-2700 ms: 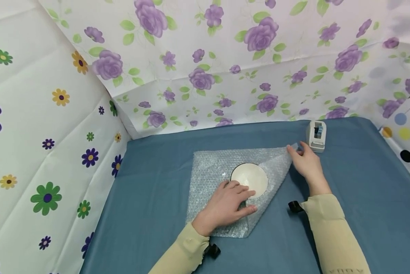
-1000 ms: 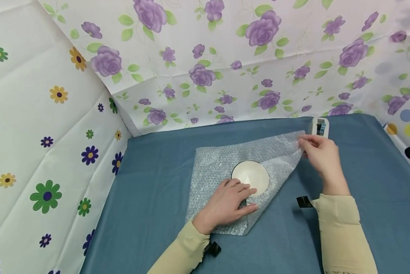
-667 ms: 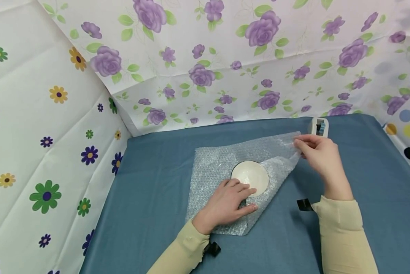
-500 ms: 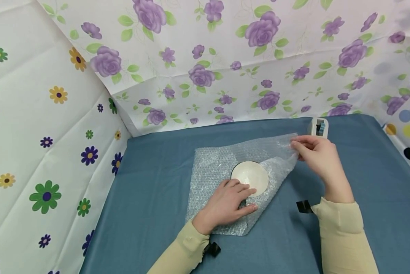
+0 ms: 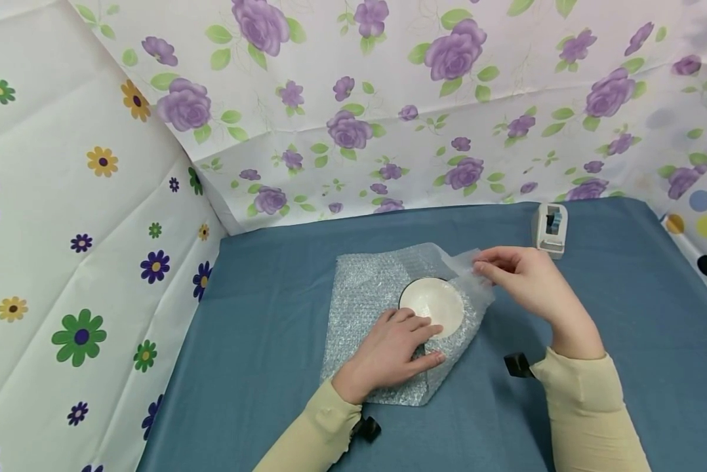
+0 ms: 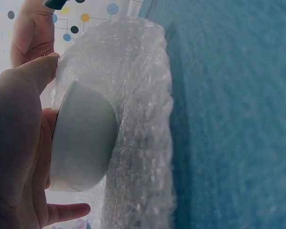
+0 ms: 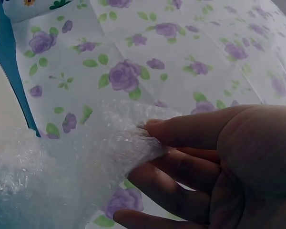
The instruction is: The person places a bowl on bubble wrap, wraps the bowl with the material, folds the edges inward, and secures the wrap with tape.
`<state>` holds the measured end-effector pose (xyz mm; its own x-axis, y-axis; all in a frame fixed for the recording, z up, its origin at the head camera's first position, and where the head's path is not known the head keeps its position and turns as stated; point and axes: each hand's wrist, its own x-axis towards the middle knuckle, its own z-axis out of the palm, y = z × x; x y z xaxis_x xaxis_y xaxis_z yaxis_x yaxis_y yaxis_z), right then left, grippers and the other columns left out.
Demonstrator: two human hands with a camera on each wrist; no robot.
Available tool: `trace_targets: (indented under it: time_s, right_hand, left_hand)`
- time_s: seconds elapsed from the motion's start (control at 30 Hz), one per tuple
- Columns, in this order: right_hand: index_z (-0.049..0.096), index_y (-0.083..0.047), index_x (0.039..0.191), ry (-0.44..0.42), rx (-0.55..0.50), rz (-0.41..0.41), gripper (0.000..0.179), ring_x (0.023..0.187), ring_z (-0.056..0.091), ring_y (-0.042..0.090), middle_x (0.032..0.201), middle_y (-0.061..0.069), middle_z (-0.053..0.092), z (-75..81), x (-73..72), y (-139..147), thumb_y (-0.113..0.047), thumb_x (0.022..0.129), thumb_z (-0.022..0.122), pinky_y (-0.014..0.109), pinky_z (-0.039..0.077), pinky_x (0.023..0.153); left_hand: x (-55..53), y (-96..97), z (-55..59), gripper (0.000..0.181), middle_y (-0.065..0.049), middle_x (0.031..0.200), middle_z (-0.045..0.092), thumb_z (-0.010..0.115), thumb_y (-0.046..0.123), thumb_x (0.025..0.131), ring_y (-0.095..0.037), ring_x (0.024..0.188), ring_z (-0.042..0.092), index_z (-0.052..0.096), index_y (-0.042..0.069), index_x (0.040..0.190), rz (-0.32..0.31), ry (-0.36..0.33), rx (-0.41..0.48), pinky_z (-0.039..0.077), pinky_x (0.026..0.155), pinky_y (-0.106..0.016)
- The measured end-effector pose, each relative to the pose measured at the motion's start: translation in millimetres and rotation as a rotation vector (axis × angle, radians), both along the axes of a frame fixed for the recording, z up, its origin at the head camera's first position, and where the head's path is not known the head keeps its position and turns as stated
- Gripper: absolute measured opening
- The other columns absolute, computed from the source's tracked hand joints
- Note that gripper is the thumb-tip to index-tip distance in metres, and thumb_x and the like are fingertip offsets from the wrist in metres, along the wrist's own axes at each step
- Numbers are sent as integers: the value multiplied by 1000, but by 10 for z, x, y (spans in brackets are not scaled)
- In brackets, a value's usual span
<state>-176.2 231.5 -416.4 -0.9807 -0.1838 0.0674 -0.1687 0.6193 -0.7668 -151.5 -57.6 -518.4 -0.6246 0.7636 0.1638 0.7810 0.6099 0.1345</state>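
Nearest: pale yellow sleeves, left (image 5: pixel 312 426) and right (image 5: pixel 584 406), each with a small black block at the cuff, left block (image 5: pixel 368 429), right block (image 5: pixel 517 365). Left hand (image 5: pixel 389 354) is flat, fingers laid out over the near-left rim of a cream bowl (image 5: pixel 439 298). It rests there, not gripping. Bowl is upright, mouth up, thin dark rim line; left wrist view shows its plain pale outside with the rounded side against the wrap.

Bowl sits on a sheet of bubble wrap (image 5: pixel 362 295), a bit right of its middle. Sheet is flat on the left; right side is folded up and in alongside the bowl. Right hand (image 5: pixel 530 282) has the far-right corner pinched between thumb and forefinger, corner up off the table, crumpled at the pinch. Other fingers bent below it.

All on a blue tablecloth (image 5: pixel 259 341). Beyond the right hand, near the back edge: white tape dispenser (image 5: pixel 550 229), blue part inside. Any lettering on it too small to tell.

Behind: purple-rose sheet (image 5: pixel 389 85), daisy-print sheet (image 5: pixel 35 216) left, dotted sheet (image 5: pixel 696 216) right.
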Motion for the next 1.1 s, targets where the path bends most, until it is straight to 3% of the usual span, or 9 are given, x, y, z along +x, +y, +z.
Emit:
trace_targets:
  time_s: [0.17,0.37,0.57,1.1]
  right_hand:
    - [73,-9,130,-27,15,66,33,89,73,20,106,3,80,-11,-6,-40,-34,108,68,36,56,74]
    - [76,-16,116,-32,45,140,18,94,74,18,105,-1,80,-73,-32,-89,-30,108,69,42,56,78]
    - [77,-16,117,-34,73,208,15,93,74,16,106,-1,80,-127,-60,-142,-24,109,68,41,57,76]
    - [75,-11,119,-77,63,231,16,80,67,14,105,-2,79,-200,-71,-361,-19,110,64,35,52,65]
  left_hand:
    - [4,1,11,56,2,143,67,49,63,109,-20,130,58,66,28,149,0,-2,6,45,113,-47]
    - [2,4,-2,55,3,144,67,49,64,109,-20,131,58,66,29,149,5,-7,1,45,112,-47]
    - [-10,5,-7,56,3,144,67,47,64,110,-20,131,57,66,28,149,3,-9,2,45,112,-47]
    - [-47,-14,2,51,5,140,68,50,60,110,-19,135,56,70,27,143,-28,-4,28,43,114,-44]
